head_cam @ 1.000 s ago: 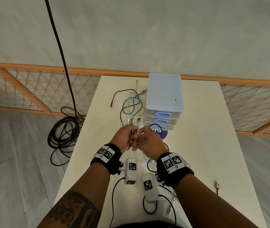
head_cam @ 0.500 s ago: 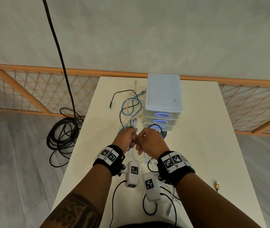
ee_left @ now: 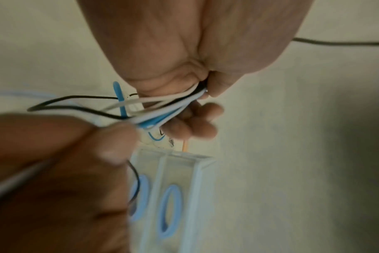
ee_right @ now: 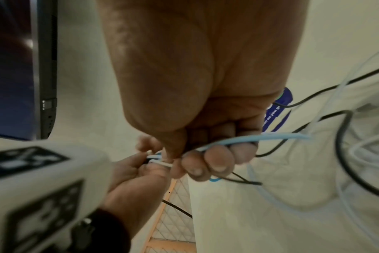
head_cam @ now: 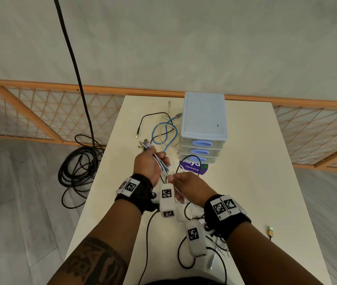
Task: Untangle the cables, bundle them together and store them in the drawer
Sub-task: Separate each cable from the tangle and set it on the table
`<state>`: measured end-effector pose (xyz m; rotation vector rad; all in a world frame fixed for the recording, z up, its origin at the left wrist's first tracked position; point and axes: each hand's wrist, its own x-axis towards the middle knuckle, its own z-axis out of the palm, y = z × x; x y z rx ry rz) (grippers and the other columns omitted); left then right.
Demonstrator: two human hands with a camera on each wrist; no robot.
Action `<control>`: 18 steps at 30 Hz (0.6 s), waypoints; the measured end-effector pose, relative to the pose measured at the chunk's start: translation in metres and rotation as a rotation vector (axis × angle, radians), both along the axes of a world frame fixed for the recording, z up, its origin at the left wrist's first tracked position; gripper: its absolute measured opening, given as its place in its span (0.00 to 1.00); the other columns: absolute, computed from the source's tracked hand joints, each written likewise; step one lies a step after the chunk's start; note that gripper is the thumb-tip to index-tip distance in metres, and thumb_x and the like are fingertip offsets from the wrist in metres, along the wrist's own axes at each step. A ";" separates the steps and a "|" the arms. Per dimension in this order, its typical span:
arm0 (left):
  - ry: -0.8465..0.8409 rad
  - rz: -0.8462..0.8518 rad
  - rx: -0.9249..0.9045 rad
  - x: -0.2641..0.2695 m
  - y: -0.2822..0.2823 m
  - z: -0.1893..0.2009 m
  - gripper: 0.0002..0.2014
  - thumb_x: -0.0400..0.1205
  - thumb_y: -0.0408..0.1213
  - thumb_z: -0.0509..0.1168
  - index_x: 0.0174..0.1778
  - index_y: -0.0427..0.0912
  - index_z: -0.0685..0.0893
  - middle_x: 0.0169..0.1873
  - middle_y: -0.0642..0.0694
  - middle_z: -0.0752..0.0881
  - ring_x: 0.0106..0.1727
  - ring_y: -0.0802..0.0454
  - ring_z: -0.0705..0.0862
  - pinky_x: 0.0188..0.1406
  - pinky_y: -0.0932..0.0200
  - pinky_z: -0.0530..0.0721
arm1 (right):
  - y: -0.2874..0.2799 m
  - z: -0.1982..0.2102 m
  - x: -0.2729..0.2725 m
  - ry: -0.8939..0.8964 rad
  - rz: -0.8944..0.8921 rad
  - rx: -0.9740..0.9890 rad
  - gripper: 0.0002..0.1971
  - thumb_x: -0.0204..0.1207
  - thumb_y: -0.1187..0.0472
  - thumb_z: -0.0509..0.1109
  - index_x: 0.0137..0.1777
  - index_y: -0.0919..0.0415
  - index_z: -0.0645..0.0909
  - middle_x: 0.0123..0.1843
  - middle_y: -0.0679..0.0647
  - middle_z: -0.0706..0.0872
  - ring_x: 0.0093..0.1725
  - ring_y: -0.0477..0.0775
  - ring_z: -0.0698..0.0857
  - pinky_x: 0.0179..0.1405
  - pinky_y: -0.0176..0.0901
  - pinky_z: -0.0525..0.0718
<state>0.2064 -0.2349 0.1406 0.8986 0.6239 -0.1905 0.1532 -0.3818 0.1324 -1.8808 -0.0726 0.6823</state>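
Note:
My left hand [head_cam: 150, 162] grips a bundle of cables [head_cam: 159, 163], white, blue and black, with their plug ends [head_cam: 144, 145] sticking out past the thumb. In the left wrist view the cables [ee_left: 162, 109] pass between thumb and curled fingers. My right hand [head_cam: 186, 186] sits just below and right of it, fingers curled round the same strands [ee_right: 238, 142]. The loose loops of the blue cable [head_cam: 164, 134] and the black cable [head_cam: 143, 124] trail on the table [head_cam: 255, 161]. The pale blue drawer unit [head_cam: 203, 124] stands behind, its three drawers closed.
A purple packet [head_cam: 192, 167] lies in front of the drawer unit. A small green-lit device [head_cam: 270, 231] sits near the right table edge. Thick black cable [head_cam: 77, 165] coils on the floor at left. A wooden lattice rail [head_cam: 40, 112] runs behind the table.
My hands have separated: the left moved left and up with the plug ends, the right slid back toward me along the strands.

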 end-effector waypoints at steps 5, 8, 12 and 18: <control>-0.087 -0.157 0.109 0.003 0.025 0.005 0.15 0.90 0.39 0.61 0.36 0.48 0.71 0.20 0.53 0.62 0.18 0.57 0.56 0.17 0.62 0.53 | -0.010 -0.011 -0.004 0.160 -0.170 0.160 0.18 0.89 0.57 0.63 0.37 0.61 0.78 0.23 0.46 0.76 0.25 0.51 0.70 0.27 0.42 0.71; -0.177 -0.503 0.473 -0.010 0.024 0.007 0.18 0.87 0.41 0.68 0.32 0.47 0.72 0.18 0.52 0.64 0.18 0.54 0.58 0.22 0.60 0.53 | -0.010 -0.003 0.003 0.150 -0.279 0.226 0.17 0.88 0.60 0.62 0.36 0.62 0.78 0.25 0.52 0.72 0.25 0.50 0.69 0.25 0.40 0.69; -0.353 -0.778 0.944 -0.021 0.014 0.003 0.27 0.83 0.51 0.73 0.19 0.46 0.76 0.15 0.53 0.73 0.17 0.55 0.70 0.23 0.65 0.68 | -0.006 0.004 0.012 0.131 -0.327 0.263 0.17 0.87 0.63 0.59 0.36 0.64 0.80 0.25 0.53 0.74 0.24 0.53 0.70 0.26 0.40 0.72; -0.399 -0.780 1.228 -0.016 0.011 -0.003 0.30 0.82 0.60 0.68 0.25 0.38 0.81 0.20 0.46 0.76 0.23 0.52 0.74 0.29 0.55 0.73 | -0.002 -0.003 0.013 0.137 -0.373 0.309 0.14 0.84 0.60 0.59 0.39 0.62 0.81 0.29 0.53 0.76 0.27 0.53 0.72 0.28 0.43 0.72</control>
